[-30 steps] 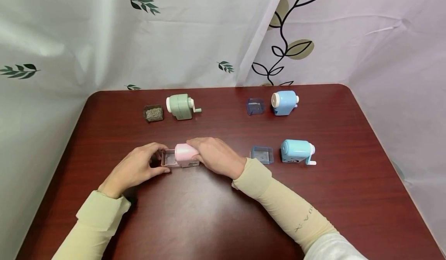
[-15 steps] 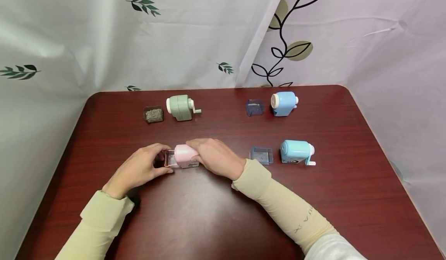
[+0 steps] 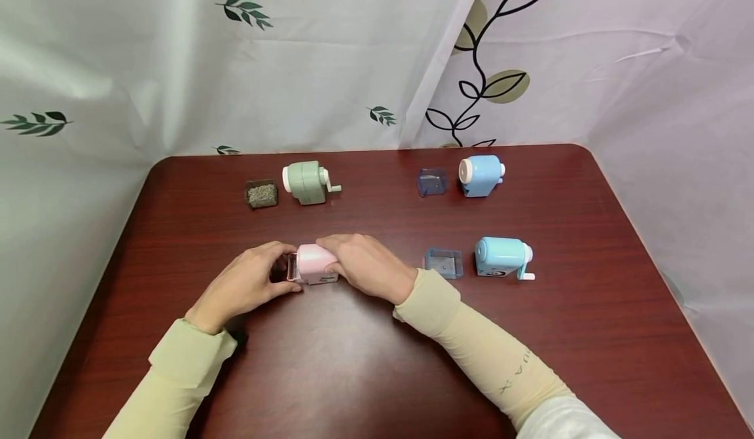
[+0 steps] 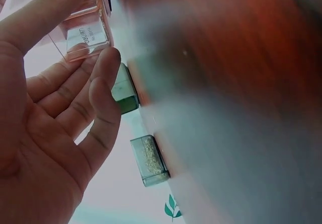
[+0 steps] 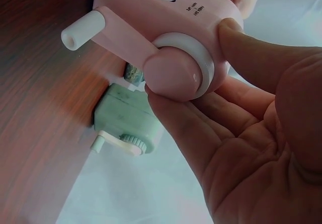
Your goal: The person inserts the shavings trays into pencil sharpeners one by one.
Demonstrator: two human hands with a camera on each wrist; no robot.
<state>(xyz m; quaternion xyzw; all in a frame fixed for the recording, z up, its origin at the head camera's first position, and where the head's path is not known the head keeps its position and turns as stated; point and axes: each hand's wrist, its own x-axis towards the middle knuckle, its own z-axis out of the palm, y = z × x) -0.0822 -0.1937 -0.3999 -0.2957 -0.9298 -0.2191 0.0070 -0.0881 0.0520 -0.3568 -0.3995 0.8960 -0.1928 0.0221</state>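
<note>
Near the middle left of the table stands a pink crank pencil sharpener (image 3: 315,264). My right hand (image 3: 366,265) grips its body from the right, thumb on the near side; its crank handle (image 5: 83,30) shows in the right wrist view. A clear pinkish shavings drawer (image 3: 293,267) sits partly inside the sharpener's left end. My left hand (image 3: 250,282) holds the drawer's outer end between thumb and fingers. Through the drawer's wall a white label (image 4: 86,34) is seen in the left wrist view.
Behind stand a green sharpener (image 3: 306,182) and its drawer (image 3: 262,194) filled with shavings. To the right are a blue sharpener (image 3: 480,176), a turquoise sharpener (image 3: 502,256), a dark blue drawer (image 3: 432,182) and a light blue drawer (image 3: 444,263).
My left hand has moved right, sliding the drawer further into the pink sharpener, so less of it shows. My right hand has stayed in place on the sharpener.
</note>
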